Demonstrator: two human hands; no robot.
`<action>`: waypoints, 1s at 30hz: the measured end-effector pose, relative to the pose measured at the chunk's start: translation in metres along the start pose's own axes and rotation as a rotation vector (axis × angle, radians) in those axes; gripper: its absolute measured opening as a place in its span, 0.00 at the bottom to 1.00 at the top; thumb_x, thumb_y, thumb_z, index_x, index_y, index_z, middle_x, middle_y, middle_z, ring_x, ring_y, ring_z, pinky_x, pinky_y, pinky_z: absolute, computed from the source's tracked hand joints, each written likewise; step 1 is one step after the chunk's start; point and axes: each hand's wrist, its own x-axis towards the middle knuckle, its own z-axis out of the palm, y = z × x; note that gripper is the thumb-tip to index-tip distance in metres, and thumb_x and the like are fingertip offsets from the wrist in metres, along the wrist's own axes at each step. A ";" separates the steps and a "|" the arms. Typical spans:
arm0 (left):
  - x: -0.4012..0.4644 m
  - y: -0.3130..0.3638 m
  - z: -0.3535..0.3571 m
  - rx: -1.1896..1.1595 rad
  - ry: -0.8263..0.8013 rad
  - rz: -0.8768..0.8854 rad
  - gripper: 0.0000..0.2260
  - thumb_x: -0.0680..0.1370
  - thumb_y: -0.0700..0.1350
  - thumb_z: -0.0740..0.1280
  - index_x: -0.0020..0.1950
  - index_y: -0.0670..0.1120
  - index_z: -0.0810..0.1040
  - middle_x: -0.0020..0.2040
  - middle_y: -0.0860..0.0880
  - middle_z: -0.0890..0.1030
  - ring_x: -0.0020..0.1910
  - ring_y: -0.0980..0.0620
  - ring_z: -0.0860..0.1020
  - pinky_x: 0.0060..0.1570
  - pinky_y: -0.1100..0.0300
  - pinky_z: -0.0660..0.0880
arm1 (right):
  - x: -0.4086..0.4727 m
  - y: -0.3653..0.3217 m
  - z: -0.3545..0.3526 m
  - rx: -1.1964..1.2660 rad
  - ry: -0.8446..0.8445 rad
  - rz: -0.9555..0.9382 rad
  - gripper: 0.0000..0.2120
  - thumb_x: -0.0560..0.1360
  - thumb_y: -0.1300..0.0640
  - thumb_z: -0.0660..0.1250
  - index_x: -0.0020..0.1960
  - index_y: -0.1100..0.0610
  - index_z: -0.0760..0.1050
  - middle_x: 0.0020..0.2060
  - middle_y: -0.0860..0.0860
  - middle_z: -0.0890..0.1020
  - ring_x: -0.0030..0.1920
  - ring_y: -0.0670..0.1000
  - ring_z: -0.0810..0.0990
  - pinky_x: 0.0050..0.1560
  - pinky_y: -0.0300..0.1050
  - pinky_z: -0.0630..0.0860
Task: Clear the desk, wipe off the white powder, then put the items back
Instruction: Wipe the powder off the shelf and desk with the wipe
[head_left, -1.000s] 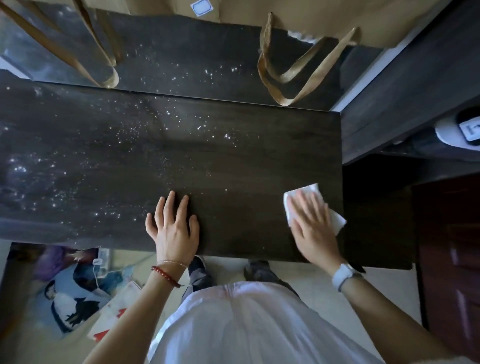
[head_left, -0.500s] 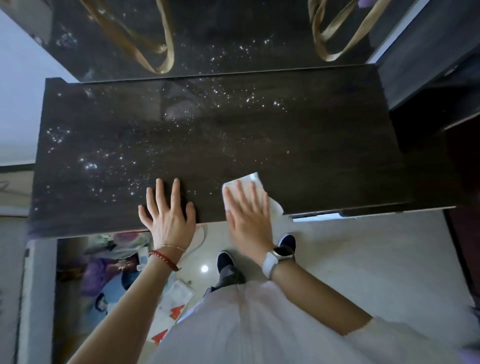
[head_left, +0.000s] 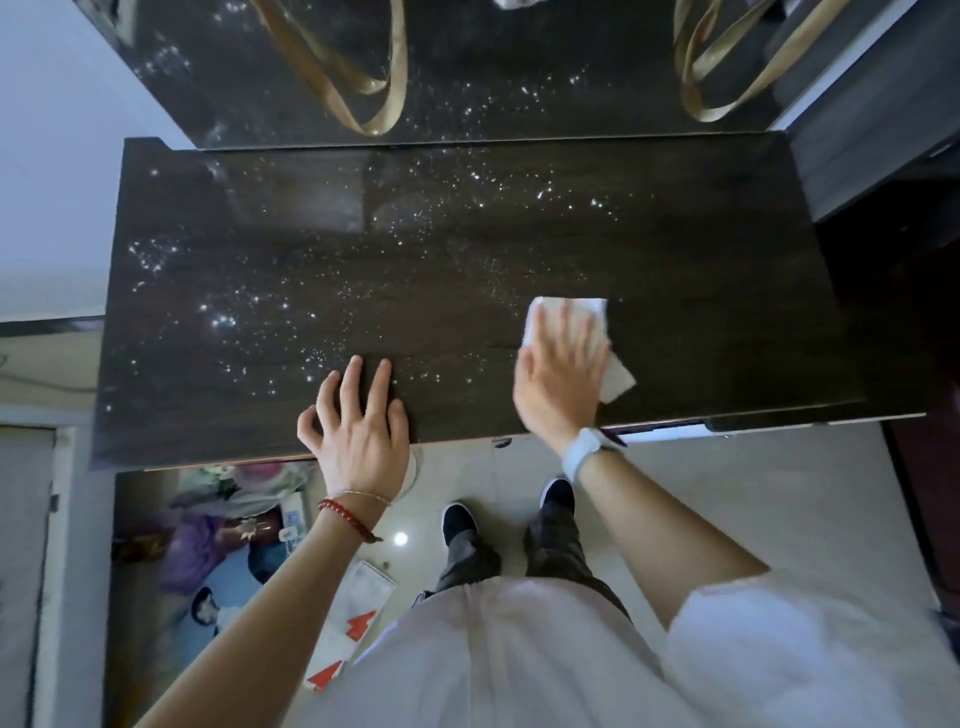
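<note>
From the head view, a dark wood-grain table (head_left: 675, 270) filled the middle of the frame, and everything else is placed against it. White powder (head_left: 228, 312) lay scattered over the table's left half and along its far middle part, with more specks on the glossy dark surface (head_left: 493, 78) just beyond the table's far edge. The strip of table to the right of the right hand showed almost no specks.

The right hand (head_left: 563, 374) lay flat near the table's front edge, right of centre, its fingers straight and spread, pressing a white cloth (head_left: 615, 376) against the top. The cloth stuck out past the fingertips and to the right of the palm. That grip was released, not curled round the cloth. A pale watch (head_left: 584, 452) sat on that wrist, just off the table's front edge.

The left hand (head_left: 358, 431) rested on the front edge, left of the cloth and apart from it, fingers spread and lightly bent, grasping nothing. A red bead bracelet (head_left: 345, 517) circled its wrist.

Two tan straps (head_left: 363, 88) looped over the glossy surface behind the table. On the floor below the table's front edge stood two dark shoes (head_left: 460, 519), with a heap of coloured items (head_left: 218, 540) to their left.
</note>
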 end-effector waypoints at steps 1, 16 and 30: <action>0.003 -0.004 -0.003 -0.028 0.018 -0.003 0.25 0.75 0.54 0.45 0.68 0.50 0.67 0.71 0.45 0.66 0.68 0.43 0.61 0.63 0.43 0.55 | -0.015 -0.024 0.011 -0.027 -0.021 -0.203 0.25 0.75 0.52 0.49 0.71 0.55 0.59 0.71 0.59 0.64 0.71 0.65 0.57 0.70 0.67 0.51; 0.040 0.006 -0.010 -0.026 -0.031 -0.036 0.24 0.75 0.51 0.50 0.72 0.50 0.60 0.75 0.44 0.56 0.74 0.43 0.51 0.69 0.40 0.48 | 0.057 0.067 -0.040 -0.004 0.016 0.343 0.26 0.76 0.50 0.42 0.73 0.53 0.53 0.74 0.58 0.53 0.73 0.62 0.47 0.70 0.65 0.47; 0.097 0.052 -0.008 0.016 -0.097 -0.030 0.27 0.74 0.55 0.48 0.73 0.53 0.52 0.77 0.48 0.48 0.75 0.43 0.42 0.69 0.38 0.41 | 0.101 0.106 -0.037 -0.128 0.000 -0.105 0.25 0.79 0.48 0.43 0.71 0.56 0.61 0.70 0.61 0.64 0.71 0.66 0.57 0.67 0.67 0.56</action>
